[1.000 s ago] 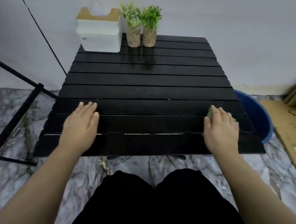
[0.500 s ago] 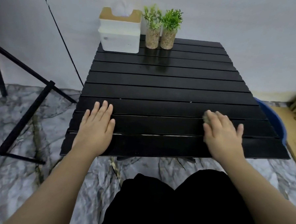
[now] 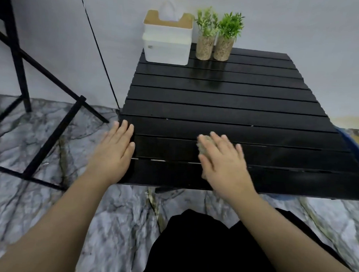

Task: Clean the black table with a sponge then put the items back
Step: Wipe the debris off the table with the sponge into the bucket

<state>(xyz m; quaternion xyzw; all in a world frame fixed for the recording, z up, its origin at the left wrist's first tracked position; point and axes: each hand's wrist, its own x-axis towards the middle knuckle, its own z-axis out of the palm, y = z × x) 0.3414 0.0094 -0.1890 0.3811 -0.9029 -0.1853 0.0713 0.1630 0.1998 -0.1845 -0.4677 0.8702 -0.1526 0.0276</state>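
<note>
The black slatted table [image 3: 228, 101] stands low in front of me. My right hand [image 3: 222, 165] presses flat on a grey-brown sponge [image 3: 205, 145] on the near slats, left of the table's middle; only the sponge's far-left edge shows past my fingers. My left hand [image 3: 113, 151] lies flat and open on the table's near left corner. A white tissue box [image 3: 166, 43] with a tan lid and two small green plants [image 3: 204, 35] [image 3: 226, 38] in cork-like pots stand along the far edge.
A black metal stand [image 3: 51, 112] with slanted legs is on the marble-patterned floor to the left. A thin black cable [image 3: 99, 54] runs down the wall. A blue tub [image 3: 358, 149] shows past the table's right edge. My dark-clothed knees [image 3: 220, 252] are below.
My right hand has slid the sponge leftward along the near slats, from the right edge to left of the middle. My left hand stays at the near left corner. My view has turned left.
</note>
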